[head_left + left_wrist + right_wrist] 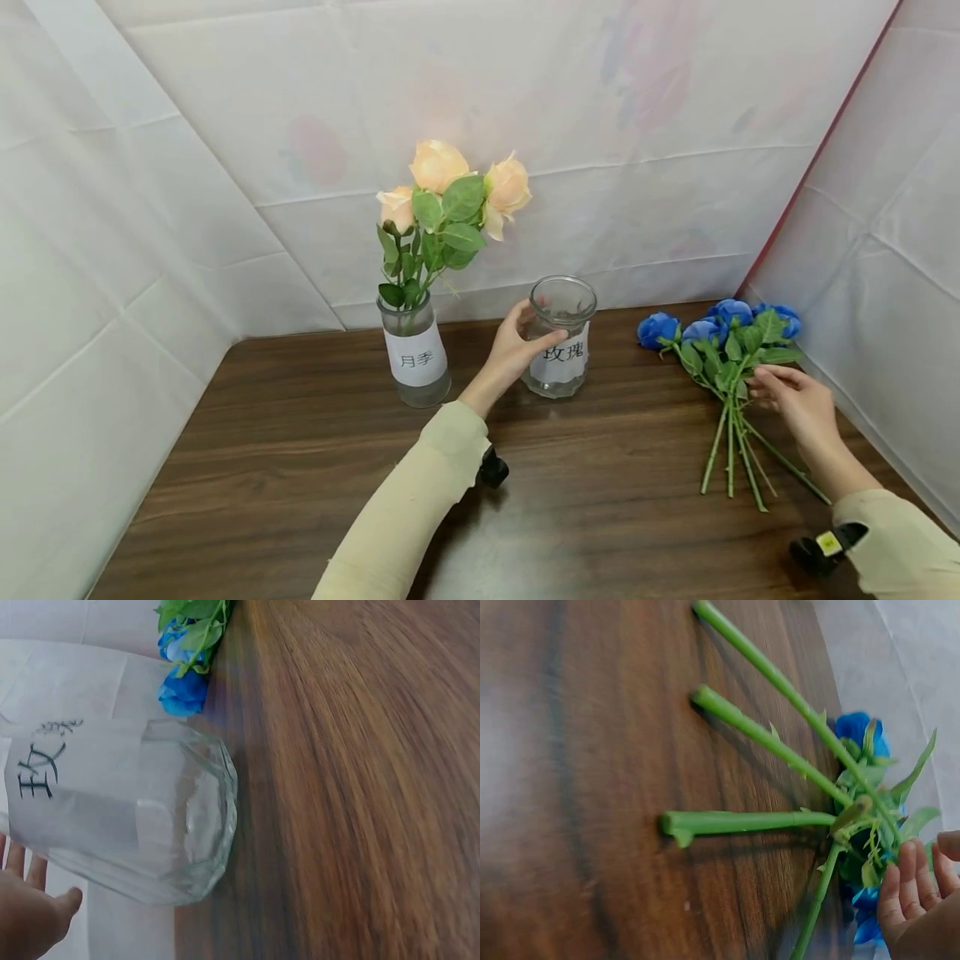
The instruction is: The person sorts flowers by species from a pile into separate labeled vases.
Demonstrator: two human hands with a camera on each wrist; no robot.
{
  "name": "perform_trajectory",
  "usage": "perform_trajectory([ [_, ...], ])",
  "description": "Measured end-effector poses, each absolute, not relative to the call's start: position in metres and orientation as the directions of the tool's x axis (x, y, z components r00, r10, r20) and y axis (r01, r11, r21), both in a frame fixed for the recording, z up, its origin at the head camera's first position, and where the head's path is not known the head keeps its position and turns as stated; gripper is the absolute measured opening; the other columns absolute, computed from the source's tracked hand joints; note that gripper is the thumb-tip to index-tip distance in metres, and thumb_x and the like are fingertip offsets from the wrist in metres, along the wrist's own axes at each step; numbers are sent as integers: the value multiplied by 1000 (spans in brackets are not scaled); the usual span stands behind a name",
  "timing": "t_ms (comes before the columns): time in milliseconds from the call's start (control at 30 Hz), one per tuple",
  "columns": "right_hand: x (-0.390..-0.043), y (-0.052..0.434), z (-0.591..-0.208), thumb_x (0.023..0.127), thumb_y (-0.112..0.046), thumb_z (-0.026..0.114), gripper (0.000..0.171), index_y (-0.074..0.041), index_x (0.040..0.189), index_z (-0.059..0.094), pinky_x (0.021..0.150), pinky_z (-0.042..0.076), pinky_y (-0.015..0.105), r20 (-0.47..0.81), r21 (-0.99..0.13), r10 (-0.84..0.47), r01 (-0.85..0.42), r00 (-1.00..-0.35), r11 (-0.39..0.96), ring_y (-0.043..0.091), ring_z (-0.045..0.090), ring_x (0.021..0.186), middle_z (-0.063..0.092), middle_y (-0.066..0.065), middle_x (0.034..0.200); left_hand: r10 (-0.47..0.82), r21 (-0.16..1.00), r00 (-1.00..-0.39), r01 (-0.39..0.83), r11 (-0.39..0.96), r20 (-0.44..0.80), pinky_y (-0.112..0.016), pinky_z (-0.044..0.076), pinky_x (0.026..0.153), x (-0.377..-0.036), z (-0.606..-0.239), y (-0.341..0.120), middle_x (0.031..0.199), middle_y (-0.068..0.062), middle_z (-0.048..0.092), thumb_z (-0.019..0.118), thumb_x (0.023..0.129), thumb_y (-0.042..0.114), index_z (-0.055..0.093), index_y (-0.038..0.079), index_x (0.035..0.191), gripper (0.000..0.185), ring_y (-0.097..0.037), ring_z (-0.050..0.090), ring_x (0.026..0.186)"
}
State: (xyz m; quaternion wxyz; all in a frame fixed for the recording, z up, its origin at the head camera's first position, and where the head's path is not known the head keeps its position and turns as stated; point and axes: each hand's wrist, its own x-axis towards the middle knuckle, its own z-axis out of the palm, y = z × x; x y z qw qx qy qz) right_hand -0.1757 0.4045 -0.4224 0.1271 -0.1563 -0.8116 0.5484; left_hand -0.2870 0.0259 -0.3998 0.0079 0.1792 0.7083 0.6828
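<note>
Two arms: both are stretched forward over the wooden table (315,467), each in a pale sleeve with a camera worn at the wrist.
Left arm pose: it is angled up and rightward, the wrist raised.
Left hand (517,343): it is wrapped round the empty glass jar (558,346), thumb across the front beside the paper label, fingers behind the glass.
Empty glass jar: it is held upright on the table.
Right arm pose: it is laid low along the table's right side.
Right hand (801,406): fingers are loosely extended and rest on the blue roses (720,333) at their leafy stems; whether a stem is pinched cannot be told.
Blue roses: they lie flat beneath the right hand, blooms pointing away.
Vase of peach roses (416,350): it stands just left of the left hand.
</note>
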Motion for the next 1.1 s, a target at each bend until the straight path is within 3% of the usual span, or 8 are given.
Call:
perform_trajectory([
  [200,-193,408,-429,98,-35,63,57,8,134,52,62,54,18,-76,-923,407,219,-910,316,-4,62,70,61,-26,76,238,964,-939,264,41,247,-40,37,110,-287,-401,31,140,-9,55,80,84,15,48,7,143,67,-22,50,128],
  [400,-201,407,-433,96,-39,64,71,13,140,45,62,55,19,-143,-918,420,279,-896,283,-3,63,67,61,-24,72,270,969,-940,235,70,208,-40,37,111,-290,-406,24,138,-2,56,83,83,24,51,17,142,67,-19,49,130],
  [633,-203,407,-432,96,-32,66,65,12,139,45,62,55,20,-174,-923,437,301,-882,240,-3,63,66,59,-24,71,316,960,-916,276,56,245,-37,31,115,-294,-406,22,143,-1,54,82,85,23,50,11,143,68,-17,49,131],
  [800,-200,410,-423,96,-29,66,64,6,143,41,64,55,19,-240,-945,401,308,-884,112,-2,63,69,60,-25,74,291,957,-920,287,48,261,-34,32,114,-294,-409,24,139,4,55,81,85,25,51,13,143,66,-12,47,131],
  [867,-197,411,-420,95,-28,68,50,-4,136,53,64,55,19,-249,-955,397,292,-883,50,-1,64,69,62,-23,75,287,957,-921,288,45,264,-33,32,114,-293,-410,25,139,4,55,80,86,25,51,16,143,65,-12,46,132],
  [967,-192,413,-416,93,-23,71,10,-19,102,68,63,55,18,-229,-972,389,231,-892,-44,1,65,69,66,-19,76,278,958,-926,281,50,257,-32,32,114,-291,-410,26,139,3,54,80,86,25,52,20,141,62,-14,45,134],
  [1000,-190,413,-415,93,-21,71,4,-23,90,69,62,55,18,-216,-976,382,202,-899,-75,2,65,69,67,-17,77,274,959,-927,280,48,257,-32,31,114,-291,-410,26,139,3,54,80,86,25,53,20,141,62,-15,44,135],
  [1100,-185,415,-411,94,-16,69,21,-29,78,72,62,55,19,-171,-982,359,130,-917,-136,3,66,68,70,-13,77,270,962,-930,271,40,251,-33,31,115,-290,-410,27,140,0,53,80,86,26,53,20,140,61,-17,41,137],
])
